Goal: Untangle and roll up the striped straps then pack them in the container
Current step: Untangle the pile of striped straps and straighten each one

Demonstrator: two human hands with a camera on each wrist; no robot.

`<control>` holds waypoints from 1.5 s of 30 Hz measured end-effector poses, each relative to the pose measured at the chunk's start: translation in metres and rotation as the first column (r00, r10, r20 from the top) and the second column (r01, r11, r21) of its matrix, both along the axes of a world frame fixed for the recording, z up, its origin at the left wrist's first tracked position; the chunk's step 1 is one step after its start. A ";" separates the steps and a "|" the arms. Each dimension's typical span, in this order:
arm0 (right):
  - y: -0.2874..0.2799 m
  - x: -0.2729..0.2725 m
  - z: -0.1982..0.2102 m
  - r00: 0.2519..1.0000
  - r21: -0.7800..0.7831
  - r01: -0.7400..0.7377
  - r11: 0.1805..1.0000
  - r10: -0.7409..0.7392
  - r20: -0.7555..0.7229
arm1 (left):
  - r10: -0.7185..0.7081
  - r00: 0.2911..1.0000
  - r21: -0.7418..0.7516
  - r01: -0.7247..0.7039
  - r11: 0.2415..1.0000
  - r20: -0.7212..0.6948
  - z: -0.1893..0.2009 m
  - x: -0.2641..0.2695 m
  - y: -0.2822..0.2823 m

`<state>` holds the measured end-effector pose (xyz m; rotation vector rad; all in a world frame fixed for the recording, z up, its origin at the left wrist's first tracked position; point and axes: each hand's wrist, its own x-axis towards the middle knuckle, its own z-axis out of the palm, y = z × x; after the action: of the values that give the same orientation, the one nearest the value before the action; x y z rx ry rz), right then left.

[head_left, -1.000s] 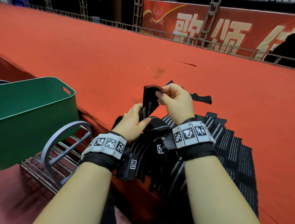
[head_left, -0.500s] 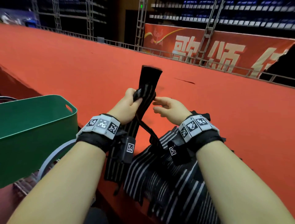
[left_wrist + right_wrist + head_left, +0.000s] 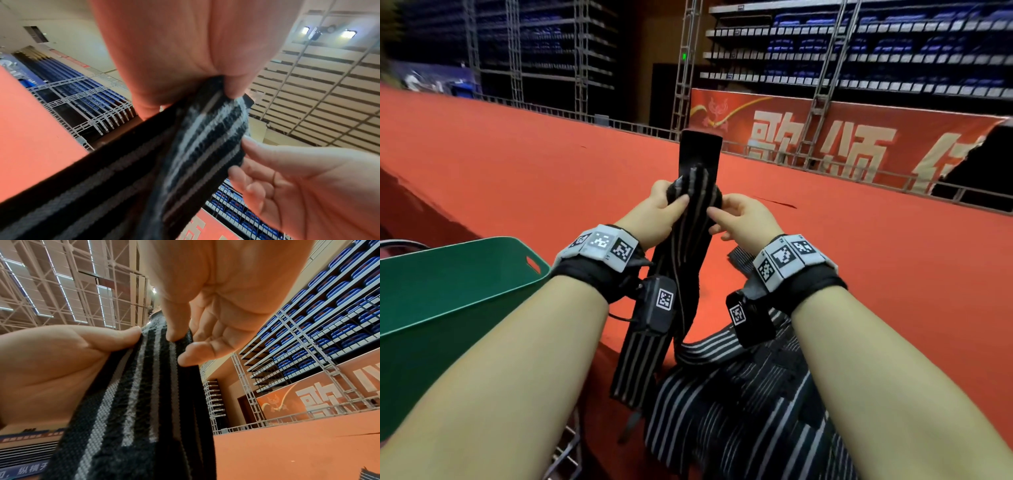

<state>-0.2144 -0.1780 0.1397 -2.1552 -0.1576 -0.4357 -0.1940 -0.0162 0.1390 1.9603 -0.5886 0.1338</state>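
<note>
A black strap with grey stripes [image 3: 697,205] is held upright above the red carpeted ledge, its plain black end sticking up and its tail hanging down to the pile. My left hand [image 3: 674,198] grips it near the top, fingers curled round the bunched fabric [image 3: 207,129]. My right hand [image 3: 717,215] pinches the strap's right edge [image 3: 183,345] between thumb and forefinger; the other fingers are loose. More striped straps lie tangled in a pile [image 3: 739,404] at the ledge's near edge, under my right forearm. The green container [image 3: 448,294] stands at the left, its inside hidden.
The red carpeted ledge [image 3: 876,274] stretches far and right. A metal rail [image 3: 825,164] and a red banner [image 3: 842,140] line its back edge. A wire rack [image 3: 565,452] sits below, near the container. One loose strap end [image 3: 739,258] lies behind my right wrist.
Both hands have risen from the pile with one strap, pulling it upright. My right hand let go midway and now pinches its edge again. The view has tilted up.
</note>
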 end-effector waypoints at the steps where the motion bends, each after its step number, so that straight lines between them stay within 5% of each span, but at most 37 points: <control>1: 0.000 0.001 0.000 1.000 0.011 0.001 1.000 -0.001 -0.003 | 0.010 1.000 -0.011 -0.010 1.000 -0.001 0.000 0.000 -0.001; 14: -0.001 -0.014 0.012 0.995 -0.062 0.051 0.997 -0.045 0.094 | 0.052 0.999 -0.096 -0.050 0.994 0.014 0.004 -0.002 -0.011; 20: 0.005 -0.013 0.041 0.997 -0.032 0.044 0.999 -0.041 0.064 | 0.036 0.998 0.012 -0.035 0.999 -0.046 -0.006 -0.007 0.000; 24: 0.015 -0.012 0.067 0.999 0.181 -0.022 0.983 0.016 0.039 | 0.069 0.996 -0.035 -0.071 0.997 -0.057 -0.007 -0.009 0.007; 29: 0.020 -0.014 0.095 0.995 0.526 -0.092 0.846 0.065 0.071 | 0.073 0.997 -0.033 -0.074 0.997 -0.034 -0.005 -0.005 0.016; 33: 0.014 -0.014 0.105 0.997 0.579 -0.072 0.812 0.046 0.060 | 0.023 1.000 0.006 -0.022 1.000 -0.016 -0.001 -0.007 0.022; 40: 0.006 -0.015 0.094 0.999 0.587 0.007 0.810 -0.032 0.033 | -0.194 0.943 -0.019 0.197 0.980 -0.271 -0.015 -0.007 0.024; 45: 0.003 -0.018 0.083 0.998 0.567 0.038 0.823 -0.063 0.024 | -0.190 0.927 0.021 0.208 0.978 -0.323 -0.026 -0.005 0.024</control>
<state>-0.2320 -0.1747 0.2231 -1.5613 0.0111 -0.4874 -0.1988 0.0082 0.1127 1.9088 -0.5756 -0.3262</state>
